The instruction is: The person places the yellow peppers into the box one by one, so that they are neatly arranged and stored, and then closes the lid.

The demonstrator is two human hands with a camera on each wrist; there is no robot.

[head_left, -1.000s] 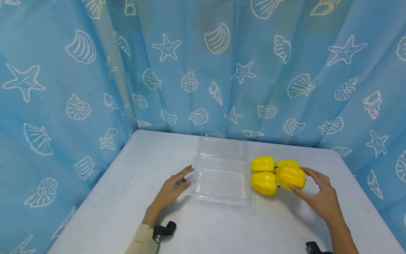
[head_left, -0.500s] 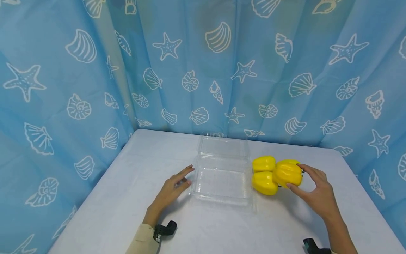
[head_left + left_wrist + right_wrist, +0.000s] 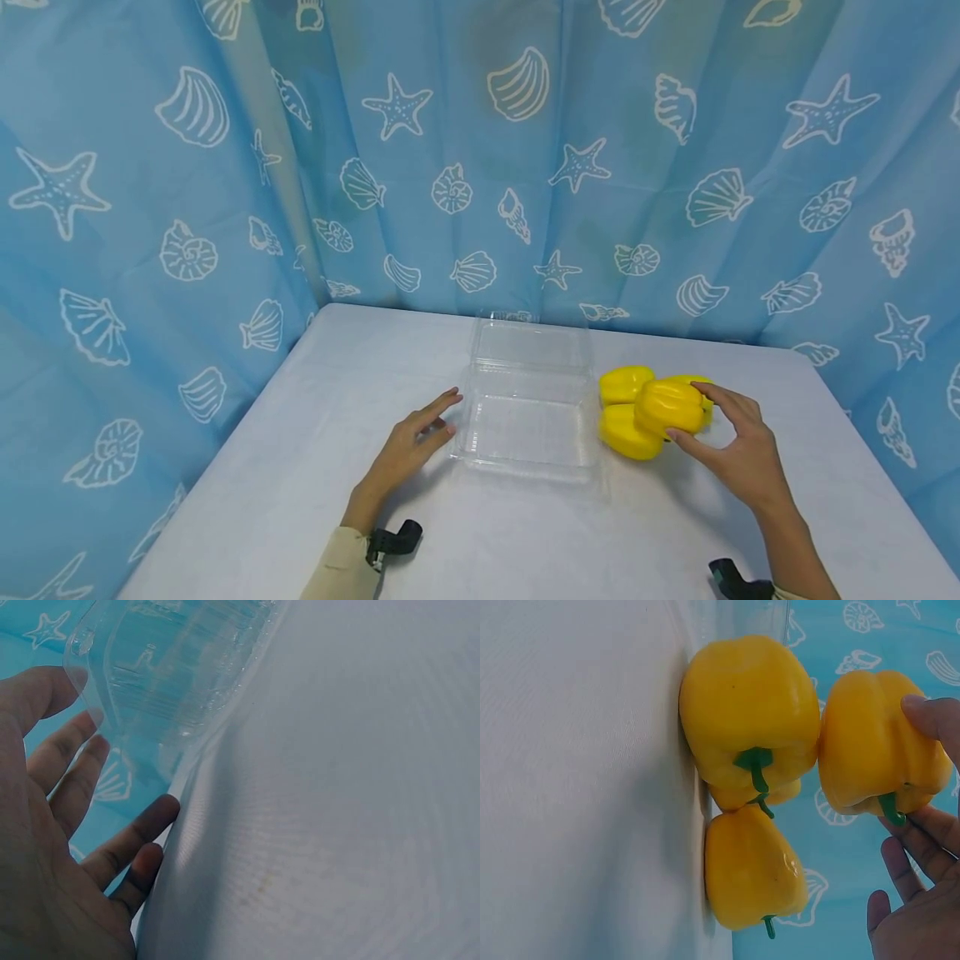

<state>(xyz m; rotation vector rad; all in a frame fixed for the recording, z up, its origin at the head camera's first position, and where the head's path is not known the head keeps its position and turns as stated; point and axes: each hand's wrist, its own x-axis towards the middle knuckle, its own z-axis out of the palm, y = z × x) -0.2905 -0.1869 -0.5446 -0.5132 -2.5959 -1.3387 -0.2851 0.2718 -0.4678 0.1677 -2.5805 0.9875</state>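
Note:
My right hand (image 3: 742, 454) grips a yellow bell pepper (image 3: 670, 406) between thumb and fingers, raised above the other peppers. In the right wrist view the green stem of this held pepper (image 3: 874, 742) points back toward the palm. Three more yellow bell peppers lie on the table: a front one (image 3: 628, 433), one behind it (image 3: 624, 385), and one at the right, mostly hidden by the held pepper. Left of them stands a clear plastic clamshell box (image 3: 528, 433), its lid folded back. My left hand (image 3: 408, 450) has relaxed, spread fingers, with fingertips right at the box's left rim.
A white cloth covers the table (image 3: 510, 533). Close behind and along the sides hangs a blue curtain (image 3: 450, 125) with white shells and starfish. Each wrist wears a black camera mount, the left one (image 3: 396, 540) just above the sleeve end.
My right hand has carried the gripped pepper leftward, from over the right-hand peppers to above the middle of the group. My left hand and the box stay about where they were.

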